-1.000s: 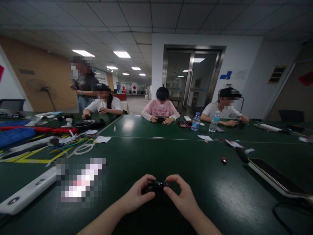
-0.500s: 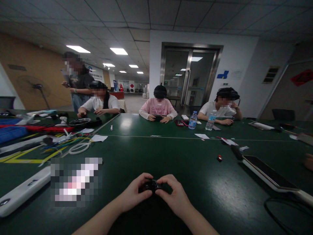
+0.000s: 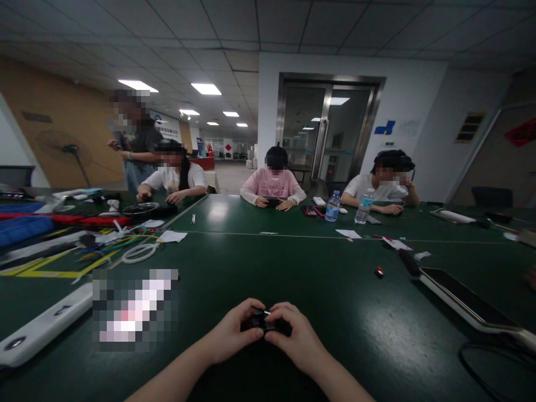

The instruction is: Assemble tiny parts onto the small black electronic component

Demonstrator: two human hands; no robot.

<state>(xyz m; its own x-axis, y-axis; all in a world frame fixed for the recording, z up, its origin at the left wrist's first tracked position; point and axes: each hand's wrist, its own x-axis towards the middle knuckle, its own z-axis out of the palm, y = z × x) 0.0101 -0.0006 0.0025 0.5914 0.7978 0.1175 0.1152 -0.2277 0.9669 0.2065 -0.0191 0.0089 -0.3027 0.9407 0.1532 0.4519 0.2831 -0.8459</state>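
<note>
Both my hands meet low in the middle of the head view, just above the dark green table [image 3: 234,262]. Between them is a small black glossy object [image 3: 260,320], largely covered by my fingers, so its kind does not show. My left hand [image 3: 234,330] pinches its left side with thumb and fingers. From the other side, my right hand [image 3: 295,333] grips it, fingers curled over the top and thumb below. The fingertips of the two hands nearly touch.
A long white device [image 3: 46,324] and a blurred-out bright screen lie at left, near cables [image 3: 140,253] and a blue tray [image 3: 25,230]. Right are a small red item [image 3: 379,272] and a white-edged slab [image 3: 464,296]. Bottles [image 3: 333,206] and seated people [image 3: 274,184] are across.
My right hand's fingers have curled further over the black object, closing toward my left fingertips. The whole scene has shifted slightly right with my head.
</note>
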